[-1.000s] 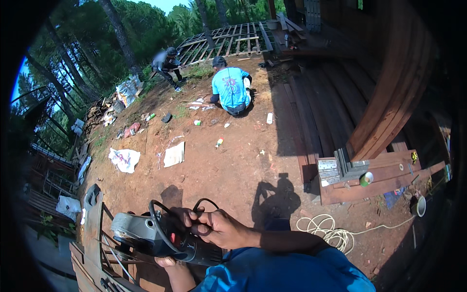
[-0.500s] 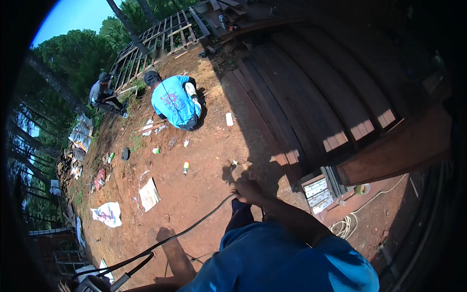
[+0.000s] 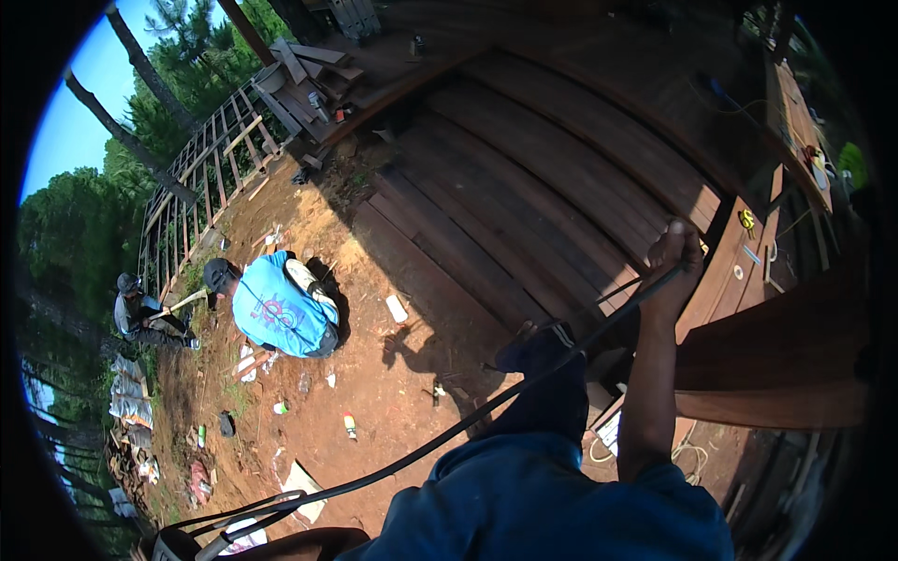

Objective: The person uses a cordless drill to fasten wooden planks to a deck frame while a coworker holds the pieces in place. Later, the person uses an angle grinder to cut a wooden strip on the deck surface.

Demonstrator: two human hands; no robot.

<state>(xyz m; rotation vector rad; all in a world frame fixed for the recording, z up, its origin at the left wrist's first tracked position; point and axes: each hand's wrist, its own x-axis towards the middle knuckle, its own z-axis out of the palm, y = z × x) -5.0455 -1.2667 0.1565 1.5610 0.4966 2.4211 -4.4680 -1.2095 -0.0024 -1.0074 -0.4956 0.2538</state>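
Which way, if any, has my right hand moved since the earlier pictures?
Yes, rightward: earlier over bare dirt, your right hand now appears against the dark planks' right ends.

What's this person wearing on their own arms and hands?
The right hand wears no glove, and no watch shows on the wrist. The right forearm is bare below a short, plain blue sleeve. The left forearm looks bare too; the left hand can't be made out.

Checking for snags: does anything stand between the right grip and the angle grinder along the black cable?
Nothing visible does: the black cable runs from the right grip, in front of the dark trousers, toward the angle grinder.
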